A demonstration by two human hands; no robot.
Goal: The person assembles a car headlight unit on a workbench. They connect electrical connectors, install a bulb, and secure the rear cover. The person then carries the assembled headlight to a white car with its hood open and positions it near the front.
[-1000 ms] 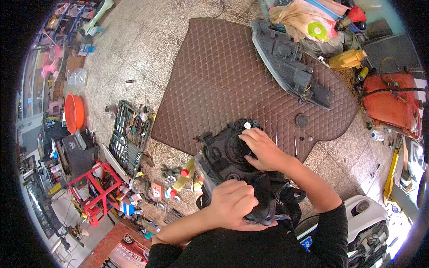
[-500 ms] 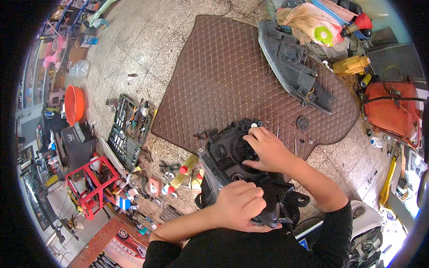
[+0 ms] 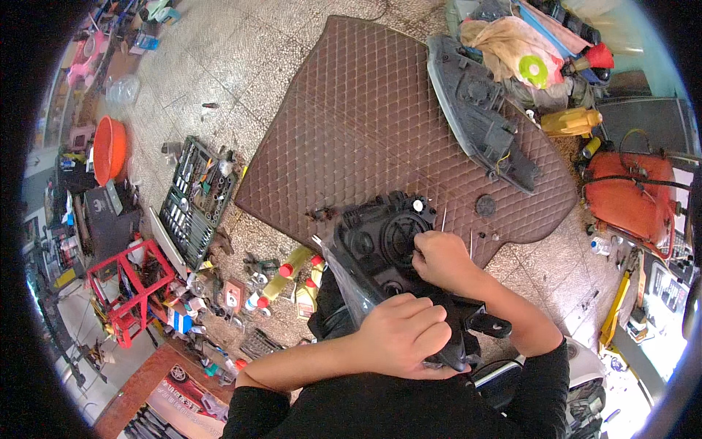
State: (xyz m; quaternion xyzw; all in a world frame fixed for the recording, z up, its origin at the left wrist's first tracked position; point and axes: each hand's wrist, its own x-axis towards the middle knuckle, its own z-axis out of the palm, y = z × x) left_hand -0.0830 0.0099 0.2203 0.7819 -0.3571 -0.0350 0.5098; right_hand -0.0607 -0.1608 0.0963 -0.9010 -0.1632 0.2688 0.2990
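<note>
A black car headlight (image 3: 356,243) rests in my lap with its back side up and its clear lens edge toward the left. My left hand (image 3: 406,333) is closed around its near end. Curled into a fist, my right hand (image 3: 444,258) presses against the right side of the round cover (image 3: 399,238) on the headlight's back; its fingertips are hidden, so whatever they pinch does not show. Beyond lies a second headlight (image 3: 479,110) on the brown quilted mat (image 3: 344,110). A loose round black cap (image 3: 485,205) sits on the mat near my right hand.
An opened socket tool case (image 3: 196,201) lies on the left, near a red metal frame (image 3: 131,293) and an orange basin (image 3: 109,150). Bottles with red caps (image 3: 296,260) stand beside my left knee. An orange-red machine (image 3: 632,194) is at the right, below a yellow container (image 3: 570,122).
My right hand has gone from spread fingers over the round cover to a closed fist at its right edge. My left hand keeps its grip. The whole view has shifted slightly.
</note>
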